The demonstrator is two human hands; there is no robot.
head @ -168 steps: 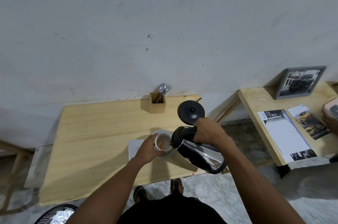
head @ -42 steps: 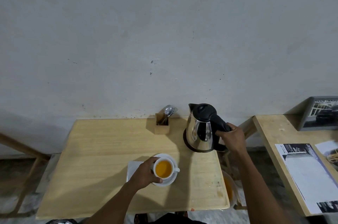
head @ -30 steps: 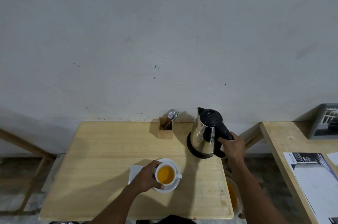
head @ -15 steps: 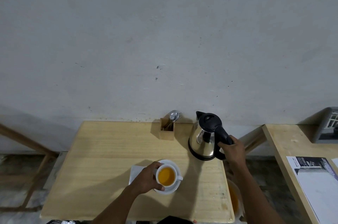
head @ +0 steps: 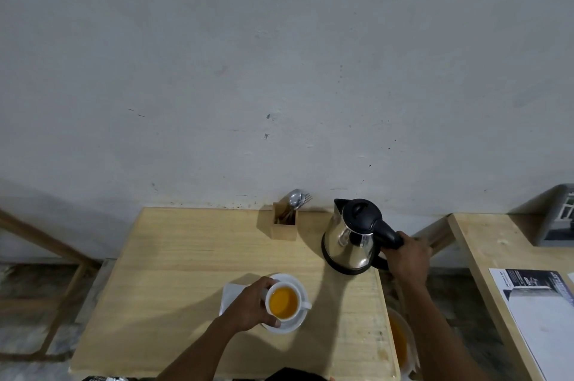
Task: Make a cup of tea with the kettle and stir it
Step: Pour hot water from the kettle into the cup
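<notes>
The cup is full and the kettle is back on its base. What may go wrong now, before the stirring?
1. The cup looks nearly full of tea; the left hand grips its rim, so a nudge may spill hot tea on the fingers or saucer.
2. The kettle stands near the table's right edge; the right hand on its handle might tug it off the base when letting go.
3. Reaching for a spoon in the holder may brush the hot kettle.
</notes>
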